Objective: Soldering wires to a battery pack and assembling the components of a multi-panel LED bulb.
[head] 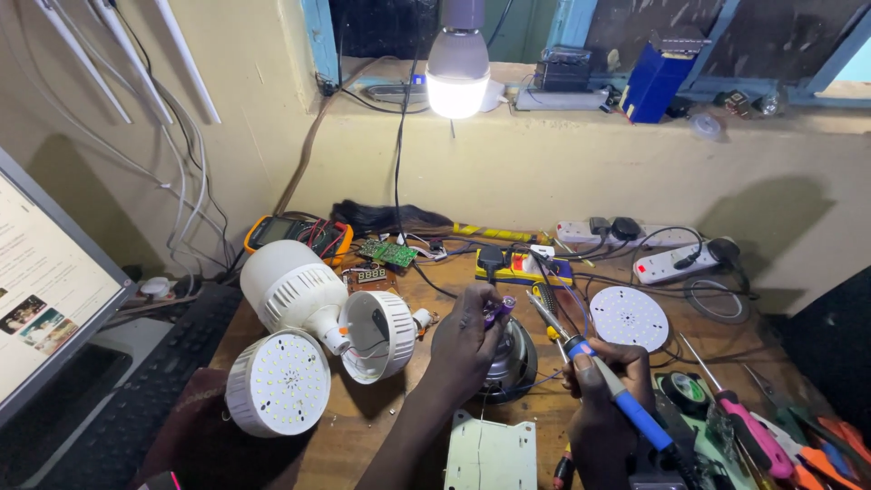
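My right hand point(606, 386) is closed in a pen-style grip around the blue-handled soldering iron point(610, 381), its shaft angled up and left so the tip point(533, 299) sits just above the round metal lamp base point(510, 361). My left hand point(467, 340) is curled over the top of that base, thumb and fingers pinched on a small purple part point(502, 310) held close to the iron's tip. Whether tip and part are in contact I cannot tell.

Judgement on the step in hand: soldering at the base. To do it well, I would keep the left hand planted on the base as a steady rest, bring the tip to the joint rather than to the fingers, and hold only until the solder flows. The fingertips sit very near the hot tip; that is the main hazard.

Outward: left of the base lies an opened white bulb housing point(295, 289) with its cap point(379, 336) wired to it, and a round LED disc in a white shell point(277, 381). A second bare LED disc point(629, 318) lies to the right. A white rectangular cover point(490, 452) sits near the table edge. Screwdrivers with a pink handle point(748, 436) lie far right. A lit bulb point(456, 77) hangs above; a multimeter point(290, 234) and power strips point(676, 263) stand at the back.
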